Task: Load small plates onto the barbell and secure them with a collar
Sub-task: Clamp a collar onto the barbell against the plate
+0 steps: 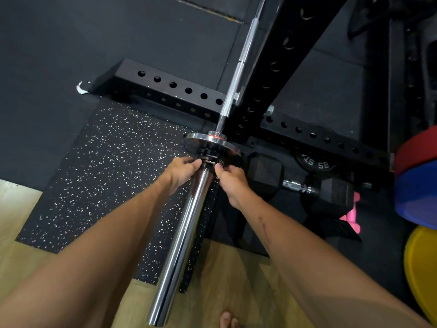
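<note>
Collar (211,159) half hidden behind fingers, detail unclear; left hand (182,170) and right hand (230,178) pinched it against plate (212,147) on sleeve (184,235).

The barbell sleeve (182,235) was bright chrome. Left of it lay a black mat (99,176) speckled white; beneath it, tan wood-grain flooring (238,285). Right of it sat a black hex dumbbell (264,172), something pink (352,216), and red (416,147), blue (418,197) and yellow (423,268) plates.
</note>
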